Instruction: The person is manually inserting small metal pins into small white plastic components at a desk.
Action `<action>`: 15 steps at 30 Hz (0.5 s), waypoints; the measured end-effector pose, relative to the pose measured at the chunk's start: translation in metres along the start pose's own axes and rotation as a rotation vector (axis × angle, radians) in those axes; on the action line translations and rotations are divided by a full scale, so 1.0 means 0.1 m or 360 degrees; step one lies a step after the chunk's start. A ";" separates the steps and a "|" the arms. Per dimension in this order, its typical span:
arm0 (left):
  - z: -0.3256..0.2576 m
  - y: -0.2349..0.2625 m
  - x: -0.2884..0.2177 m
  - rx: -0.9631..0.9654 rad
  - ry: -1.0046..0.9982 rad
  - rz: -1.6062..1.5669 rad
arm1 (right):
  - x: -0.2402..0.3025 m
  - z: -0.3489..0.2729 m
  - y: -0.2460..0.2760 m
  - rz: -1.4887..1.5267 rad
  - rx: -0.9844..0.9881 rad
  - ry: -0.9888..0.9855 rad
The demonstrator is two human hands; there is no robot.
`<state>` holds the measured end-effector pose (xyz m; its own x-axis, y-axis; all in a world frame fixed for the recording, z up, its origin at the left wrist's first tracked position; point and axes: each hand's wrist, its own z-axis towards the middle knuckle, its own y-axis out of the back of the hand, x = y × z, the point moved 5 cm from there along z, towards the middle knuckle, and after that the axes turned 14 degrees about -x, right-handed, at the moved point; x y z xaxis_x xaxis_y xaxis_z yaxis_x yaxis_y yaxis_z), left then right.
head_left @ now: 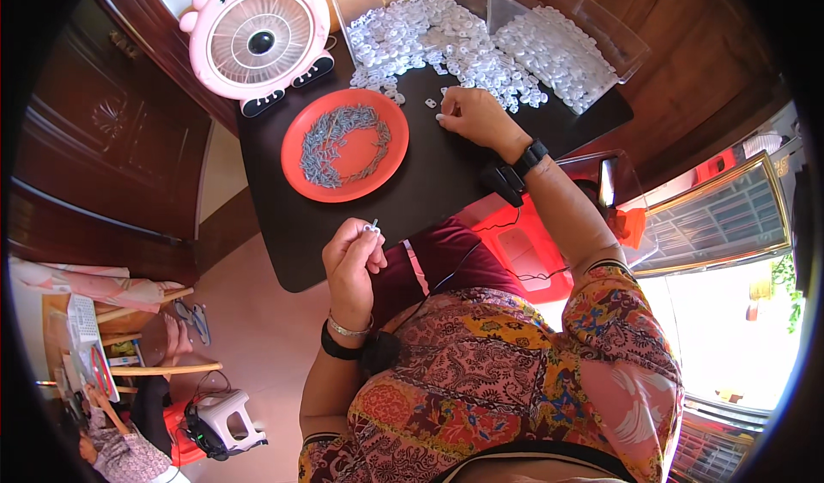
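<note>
My left hand (350, 258) is closed near the front edge of the dark table (429, 161). Its thumb and fingertips pinch a small white plastic piece (372, 229) with a grey screw standing up out of it. At the right, my right hand (481, 121) reaches over the table with its fingers drawn together. Whether anything is between those fingertips is too small to make out. Beside them lies a single white plastic piece (431, 103), close to a heap of similar pieces (412, 33). A red plate (343, 193) to the left holds many grey screws (318, 153).
Behind the plate stands a pink animal-shaped fan (206, 45). A clear plastic bin (635, 50) full of white pieces is at the far right. Below the table's right side is a red stool (549, 290). Another person (129, 453) sits at the lower left, near a white stool (227, 419).
</note>
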<state>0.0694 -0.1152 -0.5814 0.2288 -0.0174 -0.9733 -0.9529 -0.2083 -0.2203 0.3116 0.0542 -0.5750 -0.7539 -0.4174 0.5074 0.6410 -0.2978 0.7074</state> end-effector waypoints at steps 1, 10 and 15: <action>-0.01 -0.02 -0.01 0.0013 0.0003 0.0016 | -0.01 -0.02 0.00 0.0002 -0.0007 -0.0004; -0.01 -0.19 -0.14 0.0067 -0.0054 -0.0010 | 0.65 -0.44 0.02 0.1987 0.0479 -0.0861; 0.01 -0.30 -0.19 0.0089 -0.0092 -0.0023 | 0.96 -0.57 0.10 0.2154 0.0576 -0.0915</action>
<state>0.0931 -0.1077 -0.5569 0.2325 0.0423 -0.9717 -0.9596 -0.1531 -0.2362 0.2542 -0.0380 -0.5472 0.3499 0.2120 0.9125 0.8724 0.2811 -0.3999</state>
